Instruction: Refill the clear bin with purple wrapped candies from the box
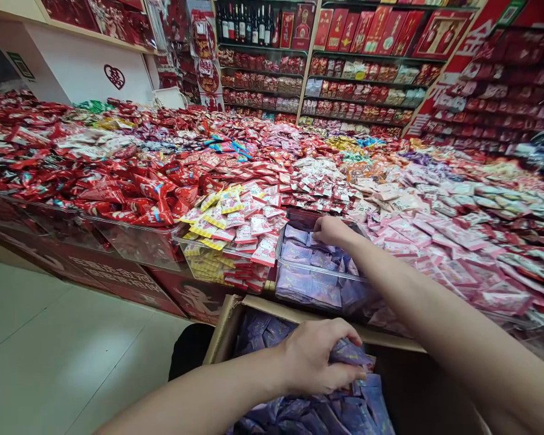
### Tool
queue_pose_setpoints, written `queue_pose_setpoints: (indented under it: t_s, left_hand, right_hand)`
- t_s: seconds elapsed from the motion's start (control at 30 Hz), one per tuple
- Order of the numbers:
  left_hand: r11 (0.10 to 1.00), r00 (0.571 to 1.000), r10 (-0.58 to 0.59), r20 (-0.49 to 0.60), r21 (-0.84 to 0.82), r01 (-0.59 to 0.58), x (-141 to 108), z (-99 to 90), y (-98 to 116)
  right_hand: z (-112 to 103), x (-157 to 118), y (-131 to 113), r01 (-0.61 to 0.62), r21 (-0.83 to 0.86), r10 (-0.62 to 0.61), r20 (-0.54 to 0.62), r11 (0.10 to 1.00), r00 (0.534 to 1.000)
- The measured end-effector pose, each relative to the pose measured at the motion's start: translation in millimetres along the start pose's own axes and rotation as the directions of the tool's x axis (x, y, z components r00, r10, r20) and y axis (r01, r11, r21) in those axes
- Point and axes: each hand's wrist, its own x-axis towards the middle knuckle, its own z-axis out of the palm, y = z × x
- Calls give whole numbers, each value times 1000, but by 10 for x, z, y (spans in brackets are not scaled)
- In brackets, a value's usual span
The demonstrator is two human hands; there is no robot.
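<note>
left hand (315, 356) grips purple packets (346, 351) over the carton (226, 323), right hand (333, 232) dips into the clear bin (299, 264) at left's 12 o'clock, its fingertips hidden so can't tell if holding; a loose left pinch on several at once could drop some.

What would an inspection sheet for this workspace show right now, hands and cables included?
Surface: clear bin among heaped display bins; open carton in front.
Job's things: purple packets in both the carton and the clear bin.
Clutter: yellow packets to the bin's left, pink packets to its right.
Hands: left hand grips purple packets over the carton; right hand at the clear bin's packets, grip unclear.
Cables: nothing seen.
Surroundings: stocked shelves, tiled floor.
</note>
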Motion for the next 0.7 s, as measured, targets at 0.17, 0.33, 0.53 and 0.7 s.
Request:
queue_pose_setpoints:
  t_s: [0.17,0.33,0.53,0.7]
  left_hand:
    - [984,990,-106,-92,-155,91,8,-80,59]
    - [702,977,-159,-142,-712,11,59,-93,6]
    - [422,970,-165,-176,-902,-92,120,-126,9]
    - [449,962,-218,-167,-892,-53,109,-124,85]
  right_hand:
    - [-162,-28,-66,-19,106,28,-84,994,996]
    - [-599,-425,-241,161,185,-106,-278,969,955]
    - [-689,-1356,-268,161,362,-133,-101,918,986]
    - [-202,-1829,-155,36,606,-46,1,795,999]
